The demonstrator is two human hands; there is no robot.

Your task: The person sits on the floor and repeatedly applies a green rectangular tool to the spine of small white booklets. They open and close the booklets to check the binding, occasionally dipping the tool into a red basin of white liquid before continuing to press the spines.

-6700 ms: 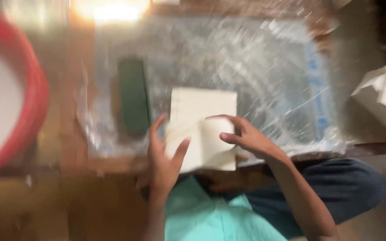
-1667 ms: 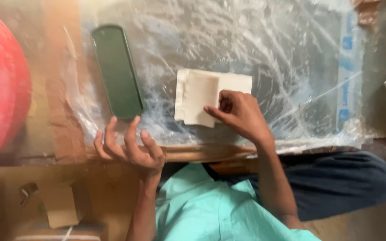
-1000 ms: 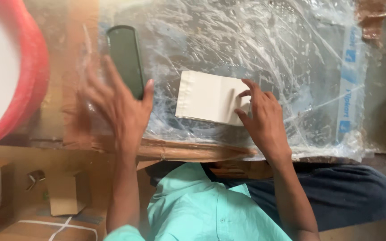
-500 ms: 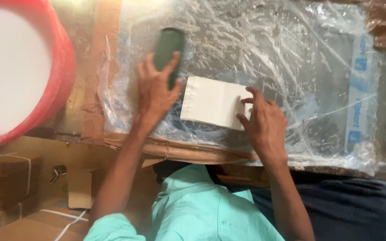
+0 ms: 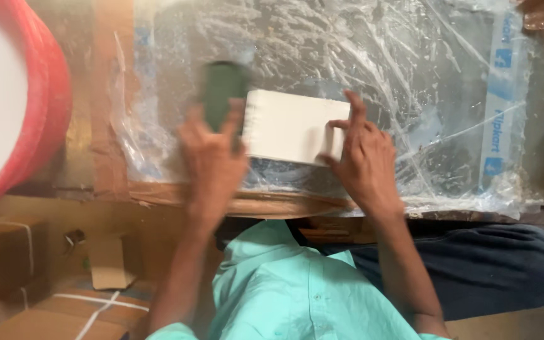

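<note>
White card [image 5: 294, 126] lay flat on plastic sheet [image 5: 448, 94], looked light, thin, bendable (best held by edges). Right hand [image 5: 363, 160] fingers pressed its right edge; left hand [image 5: 212, 157] gripped blurred green block [image 5: 223, 91].

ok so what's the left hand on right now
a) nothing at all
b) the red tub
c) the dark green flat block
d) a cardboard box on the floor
c: the left hand grips the dark green block beside the white folded piece, which the right hand presses onto the plastic sheet.
</note>
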